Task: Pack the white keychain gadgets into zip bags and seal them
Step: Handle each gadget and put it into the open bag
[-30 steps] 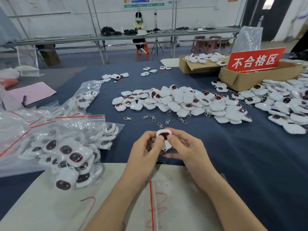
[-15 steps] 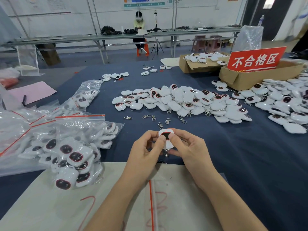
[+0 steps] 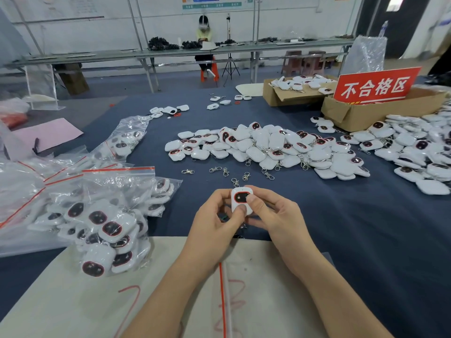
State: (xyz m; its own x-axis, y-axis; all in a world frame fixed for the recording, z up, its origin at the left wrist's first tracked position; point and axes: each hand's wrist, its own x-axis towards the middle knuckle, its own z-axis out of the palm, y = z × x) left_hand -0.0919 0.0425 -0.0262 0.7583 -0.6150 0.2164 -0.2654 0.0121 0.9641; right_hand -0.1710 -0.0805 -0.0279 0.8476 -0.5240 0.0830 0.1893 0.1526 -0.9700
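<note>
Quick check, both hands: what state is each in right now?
Left hand: holding the white keychain gadget, thumb on its lower part.
Right hand: pinching the same gadget from its right side.

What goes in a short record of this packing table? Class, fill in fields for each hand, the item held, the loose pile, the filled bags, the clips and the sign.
left hand: pinches the gadget, thumb on its lower front
right hand: pinches the same gadget, thumb on its dark window
gadget: white, red-ringed window, held above the blue cloth
pile: loose white gadgets, beyond the hands
bags: clear, red strips, filled, at left
clips: metal, loose between pile and hands
sign: red, white characters, in a cardboard box
</note>
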